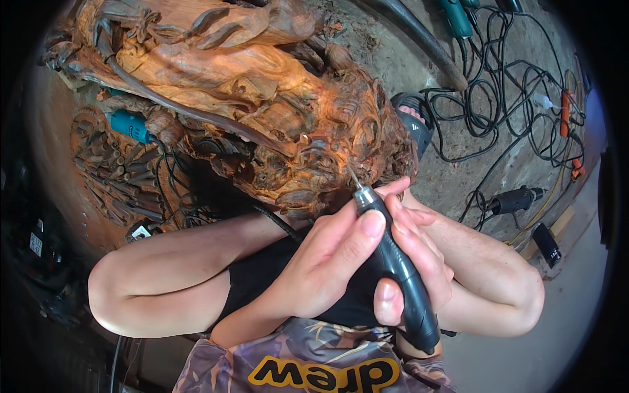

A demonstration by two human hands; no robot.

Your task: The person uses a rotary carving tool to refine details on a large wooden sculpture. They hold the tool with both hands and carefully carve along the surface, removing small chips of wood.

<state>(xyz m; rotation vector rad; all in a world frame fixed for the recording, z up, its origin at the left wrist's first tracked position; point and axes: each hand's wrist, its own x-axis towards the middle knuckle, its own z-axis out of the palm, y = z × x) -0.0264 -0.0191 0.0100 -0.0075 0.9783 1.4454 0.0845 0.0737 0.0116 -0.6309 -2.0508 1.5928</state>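
Note:
A black pen-shaped rotary carving tool (401, 265) slants up and away from me, its thin metal bit at the surface of a large reddish-brown wood carving (314, 111). Whether the bit touches the wood I cannot tell. My left hand (327, 255) grips the tool's front end, thumb pressed along its silver collar. Around the tool's body wraps my right hand (422, 245), its thumb on the left side and its fingers on the right. Deep folds and rounded relief cover the carving, which lies just beyond my crossed legs.
Wooden-handled carving tools (128, 183) lie in rows at the left, near a teal power tool (130, 126). Tangled black cables (481, 118) spread over the concrete floor at the right. A green power tool (453, 18), a dark cylindrical tool (516, 200) and a black phone-like object (546, 245) lie there too.

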